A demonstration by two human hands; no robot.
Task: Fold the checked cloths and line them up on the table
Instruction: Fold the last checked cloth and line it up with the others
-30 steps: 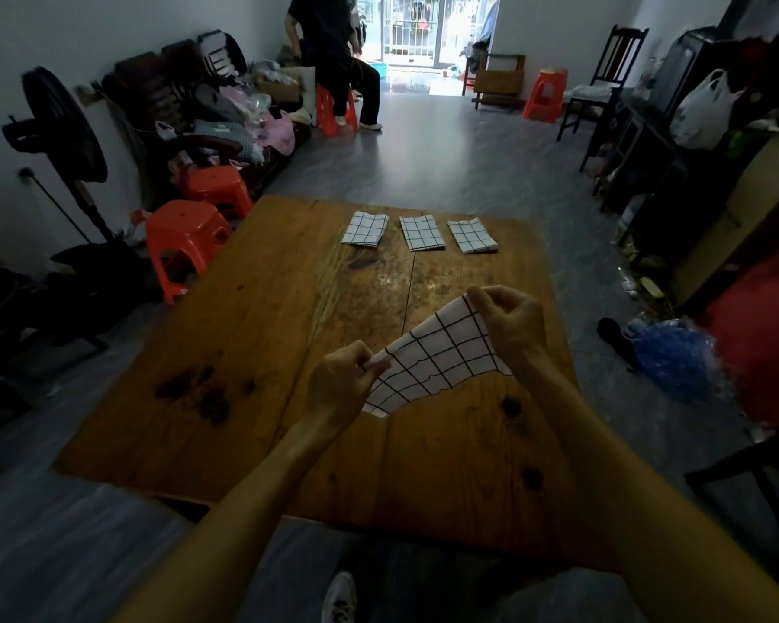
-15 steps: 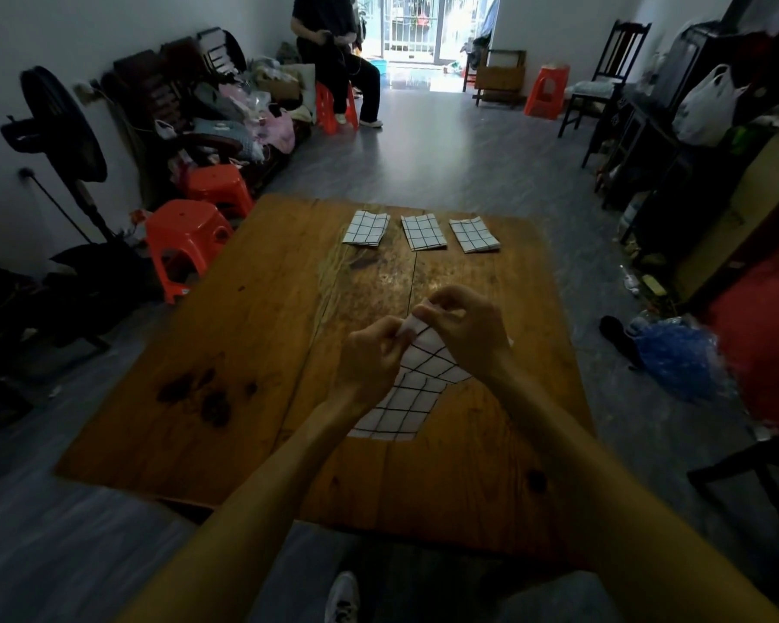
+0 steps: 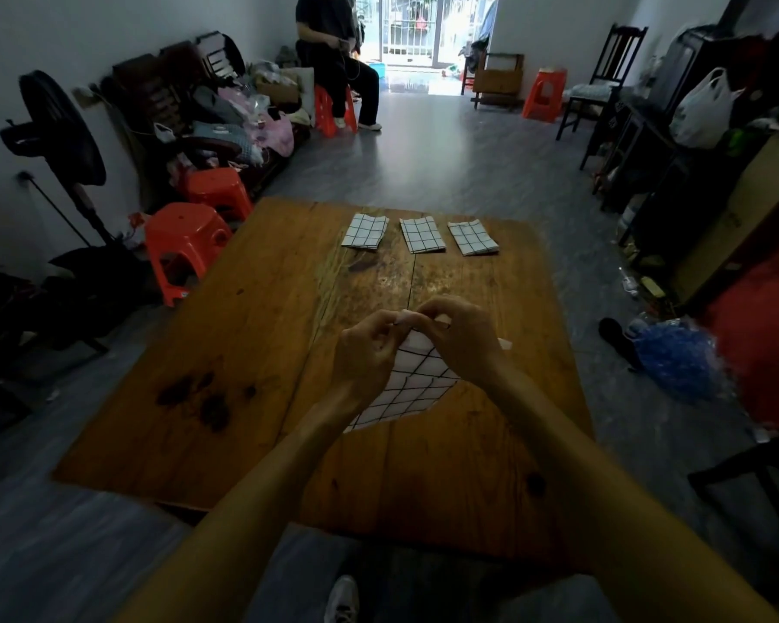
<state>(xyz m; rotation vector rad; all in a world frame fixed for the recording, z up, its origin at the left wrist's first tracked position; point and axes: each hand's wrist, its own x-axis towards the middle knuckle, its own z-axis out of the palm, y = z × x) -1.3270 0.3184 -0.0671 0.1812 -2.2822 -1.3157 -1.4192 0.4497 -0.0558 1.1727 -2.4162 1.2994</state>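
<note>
A white cloth with a black check (image 3: 412,384) hangs doubled over the middle of the wooden table (image 3: 253,353). My left hand (image 3: 369,353) and my right hand (image 3: 457,337) pinch its top corners together, fingertips almost touching. Its lower edge touches the tabletop. Three folded checked cloths lie in a row along the far edge: one on the left (image 3: 365,231), one in the middle (image 3: 422,235), one on the right (image 3: 473,238).
Orange plastic stools (image 3: 185,245) stand by the table's far left corner, with a standing fan (image 3: 59,141) behind them. A person sits on a stool (image 3: 338,65) at the back. A blue bag (image 3: 680,357) and dark furniture lie to the right.
My hands came together, bringing the cloth's two held corners to meet, so the cloth went from stretched out to doubled and hanging. The row of three folded cloths has not moved.
</note>
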